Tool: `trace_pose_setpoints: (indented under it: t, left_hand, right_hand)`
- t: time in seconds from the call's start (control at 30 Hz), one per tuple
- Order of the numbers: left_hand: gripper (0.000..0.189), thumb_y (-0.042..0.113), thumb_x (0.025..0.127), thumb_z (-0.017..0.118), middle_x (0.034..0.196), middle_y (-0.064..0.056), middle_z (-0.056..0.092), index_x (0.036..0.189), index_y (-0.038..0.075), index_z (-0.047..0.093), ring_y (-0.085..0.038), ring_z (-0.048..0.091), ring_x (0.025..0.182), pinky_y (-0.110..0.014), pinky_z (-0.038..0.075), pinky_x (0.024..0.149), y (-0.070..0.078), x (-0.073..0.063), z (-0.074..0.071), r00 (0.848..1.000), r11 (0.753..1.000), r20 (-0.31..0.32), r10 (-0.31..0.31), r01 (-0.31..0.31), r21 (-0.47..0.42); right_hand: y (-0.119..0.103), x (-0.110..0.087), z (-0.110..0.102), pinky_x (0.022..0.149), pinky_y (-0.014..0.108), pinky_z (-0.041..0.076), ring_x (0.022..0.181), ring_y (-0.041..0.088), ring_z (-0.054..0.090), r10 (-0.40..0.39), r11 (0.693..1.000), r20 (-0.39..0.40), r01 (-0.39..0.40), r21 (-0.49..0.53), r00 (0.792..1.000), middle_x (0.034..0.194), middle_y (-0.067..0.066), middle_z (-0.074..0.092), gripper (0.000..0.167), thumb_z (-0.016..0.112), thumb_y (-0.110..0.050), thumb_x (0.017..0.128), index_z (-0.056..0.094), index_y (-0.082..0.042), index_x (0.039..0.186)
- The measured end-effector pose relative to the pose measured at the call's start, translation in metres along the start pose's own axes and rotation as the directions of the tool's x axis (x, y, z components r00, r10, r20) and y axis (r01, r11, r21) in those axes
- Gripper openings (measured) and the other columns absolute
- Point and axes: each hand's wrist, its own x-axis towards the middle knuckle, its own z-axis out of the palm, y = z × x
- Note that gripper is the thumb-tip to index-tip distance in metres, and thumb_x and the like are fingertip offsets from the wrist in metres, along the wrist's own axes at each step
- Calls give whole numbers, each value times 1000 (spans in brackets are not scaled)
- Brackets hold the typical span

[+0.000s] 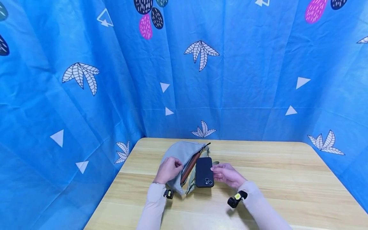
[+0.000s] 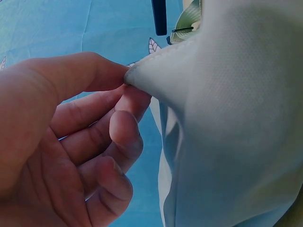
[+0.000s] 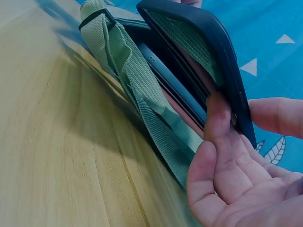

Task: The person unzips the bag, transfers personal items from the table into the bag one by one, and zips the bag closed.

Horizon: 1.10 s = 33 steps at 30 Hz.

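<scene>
My right hand (image 1: 228, 175) pinches a black phone (image 1: 204, 172) by its side edge, its back with the camera lenses towards the head view. In the right wrist view the phone (image 3: 232, 61) stands tilted beside the bag's opening, thumb on one face and fingers on the other. A grey waist bag (image 1: 181, 151) lies left of it with its mouth gaping. At the opening's edge my left hand (image 1: 169, 171) pinches a fold of the bag's fabric (image 2: 156, 75) between thumb and fingertip, the other fingers loosely curled. A brown item (image 1: 190, 167) shows inside the bag.
A pale green webbing strap (image 3: 142, 90) with a black buckle (image 3: 97, 18) hangs along the bag's near side. Inside the opening is a slim blue-grey item (image 3: 175, 80). Wooden tabletop (image 1: 273, 179) lies underneath, with a blue patterned curtain (image 1: 244, 80) behind and at the sides.
</scene>
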Motion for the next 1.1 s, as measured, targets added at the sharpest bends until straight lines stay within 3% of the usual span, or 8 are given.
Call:
trace_pose_setpoints:
  t: [0.7, 1.1]
  left_hand:
    - [9, 17, 90, 73, 78, 5, 76, 86, 15, 80, -4, 64, 70, -27, 54, 68, 0, -1, 0, 1000, 1000, 7, 8, -8, -5]
    - [7, 15, 88, 73, 78, 5, 76, 86, 14, 80, -4, 66, 70, -26, 54, 68, 0, -1, 0, 1000, 1000, -7, 10, -10, 18]
  right_hand:
    - [1, 18, 18, 82, 28, 61, 82, 13, 73, 16, 1000, -25, -16, 3, 1000, 89, 0, 76, 10, 63, -8, 98, 60, -3, 106]
    - [-1, 28, 20, 83, 27, 61, 82, 10, 73, 7, 1000, 12, -7, 10, 1000, 89, -2, 77, 4, 61, -8, 100, 64, -9, 100]
